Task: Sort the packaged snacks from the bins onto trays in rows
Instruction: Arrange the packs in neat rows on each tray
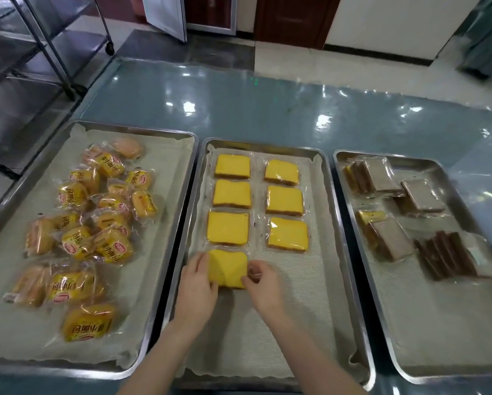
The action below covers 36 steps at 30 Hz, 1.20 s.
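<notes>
Now the left hand curls its fingers round the left edge of a yellow cake. The right hand pinches the right edge with thumb and finger. The cake is a flat, bright yellow square with a thin brown crust, sealed in a clear shiny wrapper. It is over the paper of the middle tray, at the near end of the left row. I cannot tell if it touches the paper. Six more yellow cakes lie past it in two neat rows of three. The left tray holds a messy heap of little buns in clear bags with yellow and red labels. The right tray holds wrapped brown slices in loose stacks. All three trays sit side by side on a shiny blue-green bench.
</notes>
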{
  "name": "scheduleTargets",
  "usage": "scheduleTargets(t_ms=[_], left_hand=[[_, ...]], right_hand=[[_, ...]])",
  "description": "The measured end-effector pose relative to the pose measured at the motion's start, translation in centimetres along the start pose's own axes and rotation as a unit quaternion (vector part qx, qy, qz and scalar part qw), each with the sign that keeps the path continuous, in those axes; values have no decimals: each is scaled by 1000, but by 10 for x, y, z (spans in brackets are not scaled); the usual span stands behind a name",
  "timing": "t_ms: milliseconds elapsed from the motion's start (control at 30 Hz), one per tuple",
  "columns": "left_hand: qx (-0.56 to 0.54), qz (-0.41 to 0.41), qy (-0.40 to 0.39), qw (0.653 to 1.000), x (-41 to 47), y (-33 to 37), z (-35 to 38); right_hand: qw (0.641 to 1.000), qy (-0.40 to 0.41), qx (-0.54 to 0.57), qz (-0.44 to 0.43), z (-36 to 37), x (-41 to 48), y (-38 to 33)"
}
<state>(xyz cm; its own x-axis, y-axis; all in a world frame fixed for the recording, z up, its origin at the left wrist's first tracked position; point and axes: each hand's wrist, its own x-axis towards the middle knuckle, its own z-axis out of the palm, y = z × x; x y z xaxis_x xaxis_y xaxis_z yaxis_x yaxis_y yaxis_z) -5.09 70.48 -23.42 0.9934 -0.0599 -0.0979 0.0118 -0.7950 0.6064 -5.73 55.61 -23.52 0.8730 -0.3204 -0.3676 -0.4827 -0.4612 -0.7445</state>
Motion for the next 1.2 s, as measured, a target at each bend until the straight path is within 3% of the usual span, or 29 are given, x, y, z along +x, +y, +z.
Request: scheduleTargets(t_ms=[133,333,500,733,1000,1200], left_hand=[[31,46,43,998,-3,14,9],[-44,120,7,992,3,91,55],[-80,155,-36,984,26,186,111],[-42,218,-72,972,73,297,179],[-17,195,-45,980,100,326,208],[59,211,-112,969,115,332,226]], right_hand=[[999,0,52,8,-28,-4,4],[989,109,74,-74,-148,-6,40],[981,176,-76,-13,-262,42,91],[950,84,-302,-15,-322,124,129],[950,32,-293,-105,-339,131,165],[910,-91,-322,-247,-360,102,219]])
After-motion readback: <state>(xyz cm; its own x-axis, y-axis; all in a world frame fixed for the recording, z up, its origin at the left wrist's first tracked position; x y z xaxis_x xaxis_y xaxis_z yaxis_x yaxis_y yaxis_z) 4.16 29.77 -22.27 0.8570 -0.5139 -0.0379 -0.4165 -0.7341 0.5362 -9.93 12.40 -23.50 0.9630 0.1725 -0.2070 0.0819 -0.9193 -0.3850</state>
